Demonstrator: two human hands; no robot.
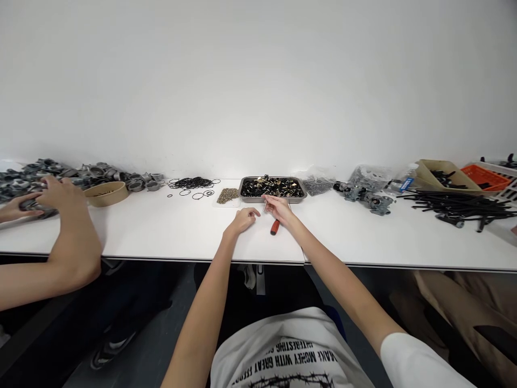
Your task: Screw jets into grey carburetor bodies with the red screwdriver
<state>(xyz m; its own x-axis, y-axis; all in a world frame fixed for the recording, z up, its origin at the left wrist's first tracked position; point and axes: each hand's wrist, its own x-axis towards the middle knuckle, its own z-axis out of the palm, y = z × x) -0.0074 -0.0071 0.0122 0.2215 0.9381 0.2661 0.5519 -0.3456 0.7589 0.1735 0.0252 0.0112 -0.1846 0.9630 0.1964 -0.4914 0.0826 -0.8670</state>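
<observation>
My right hand (278, 209) is closed around a red-handled screwdriver (275, 227), just in front of the metal tray. The handle's end sticks out below the palm, and a thin shiny piece, apparently the shaft, shows at the fingertips. Loosely curved, my left hand (244, 220) rests on the white table to the left, its thumb and forefinger a little apart and nothing visible between them. Small black and brass-coloured parts (274, 187) fill the metal tray (297, 200). Left of the tray lies a heap of small brass-coloured pieces (228, 195) on a clear sheet or shallow tray.
Black rubber rings (194, 184) lie left. Beyond them are grey metal castings (97, 171), a round tan container (107, 195) and a co-worker's hands (60, 196). To the right are a bag of small parts (318, 185), metal assemblies (377, 202), black tubes (456, 207) and bins (428, 183).
</observation>
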